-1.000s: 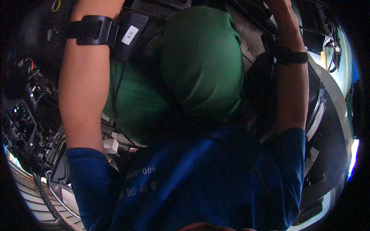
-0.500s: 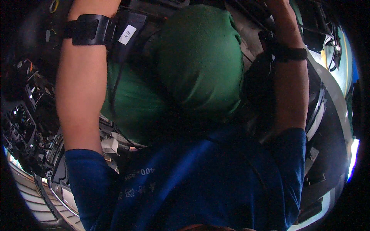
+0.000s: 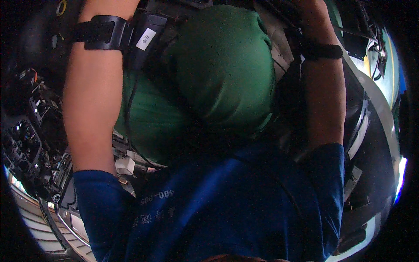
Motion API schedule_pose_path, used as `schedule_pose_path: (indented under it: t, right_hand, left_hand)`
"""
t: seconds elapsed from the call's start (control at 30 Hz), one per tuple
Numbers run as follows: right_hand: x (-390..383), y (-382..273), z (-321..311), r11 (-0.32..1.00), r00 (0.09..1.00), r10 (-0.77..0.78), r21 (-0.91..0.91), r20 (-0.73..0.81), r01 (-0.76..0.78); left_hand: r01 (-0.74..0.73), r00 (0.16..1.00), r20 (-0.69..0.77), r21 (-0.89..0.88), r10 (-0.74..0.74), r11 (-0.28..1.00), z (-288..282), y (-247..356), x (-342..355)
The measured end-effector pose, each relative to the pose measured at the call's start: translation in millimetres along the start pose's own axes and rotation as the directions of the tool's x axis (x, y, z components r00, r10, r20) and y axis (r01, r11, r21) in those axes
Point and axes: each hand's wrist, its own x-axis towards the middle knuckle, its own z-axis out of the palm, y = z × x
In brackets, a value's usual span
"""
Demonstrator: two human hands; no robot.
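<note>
Both my hands are beyond the top edge, so what they hold or touch is hidden. My left forearm, with a black strapped band, reaches up the left side past a dark device with a white label. My right forearm reaches up the right side, with a black band near the wrist. Between the arms is green cloth, apparently trousers over bent legs, with a dark cable crossing it on the left. My blue shirt fills the lower middle.
A cramped vehicle interior surrounds me: exposed black brackets and wiring at left, a small pale box beside the cloth, a curved dark trim with a grey edge at right, and wiring by a bright opening.
My right forearm and its band have shifted slightly up and to the left. My left forearm has moved a little left. The rest looks nearly the same.
</note>
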Motion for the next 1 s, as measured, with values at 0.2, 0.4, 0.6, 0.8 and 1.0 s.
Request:
schedule_pose_path:
  t: [0.2,0.4,0.6,0.8,1.0]
  right_hand:
    - [-1,13,14,0.979,0.993,-0.112,-0.177,-0.033,0.104]
    - [1,15,20,0.991,0.991,0.006,-0.134,0.132,0.012]
    - [-13,-15,-7,0.920,0.955,0.283,0.308,-0.089,-0.244]
    - [-61,-53,11,0.534,0.754,0.425,0.534,0.501,-0.656]
    - [-71,-55,46,0.855,0.966,-0.022,0.505,0.259,-0.117]
  left_hand:
    - [0.066,0.998,0.010,-0.037,-0.065,0.997,0,-3,-1]
    - [0.059,0.998,0.011,0.060,-0.060,0.996,-1,-5,-1]
    - [0.126,0.990,-0.075,0.150,-0.116,0.981,-8,-4,-5]
    - [0.166,0.979,-0.139,0.107,-0.150,0.980,-6,0,-7]
    - [0.109,0.993,0.043,0.059,-0.112,0.992,11,-5,-4]
